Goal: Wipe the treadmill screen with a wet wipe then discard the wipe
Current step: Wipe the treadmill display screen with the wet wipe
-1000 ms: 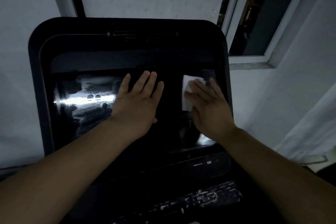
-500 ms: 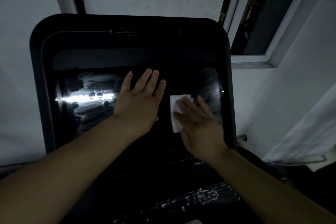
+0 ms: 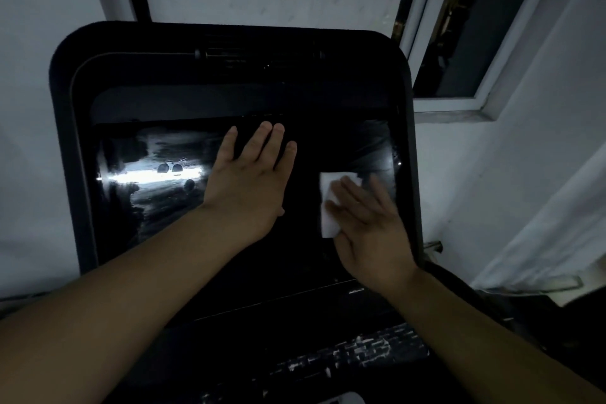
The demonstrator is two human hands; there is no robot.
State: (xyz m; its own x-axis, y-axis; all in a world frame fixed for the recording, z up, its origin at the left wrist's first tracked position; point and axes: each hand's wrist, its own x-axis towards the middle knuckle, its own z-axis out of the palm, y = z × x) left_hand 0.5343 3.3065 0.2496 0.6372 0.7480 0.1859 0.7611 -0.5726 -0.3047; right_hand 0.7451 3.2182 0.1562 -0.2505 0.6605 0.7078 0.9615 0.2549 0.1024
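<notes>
Wiping step under way: my right hand (image 3: 370, 226), fingers flat, presses white folded wet wipe (image 3: 328, 203) on glossy black treadmill screen (image 3: 157, 193); my left hand (image 3: 252, 184) flat, bracing, holding nothing. Next, probably: sweep smeared left area.

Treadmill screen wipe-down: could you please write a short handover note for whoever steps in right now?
Left hand: open, fingers straight, flat on the middle of the treadmill screen.
Right hand: straight fingers press the wet wipe flat on the screen's right side.
Done: the left part shows wet streaks, so it looks wiped already.
Left: finish the right side and the lower edge, then discard the wipe. No bin is in view.
</notes>
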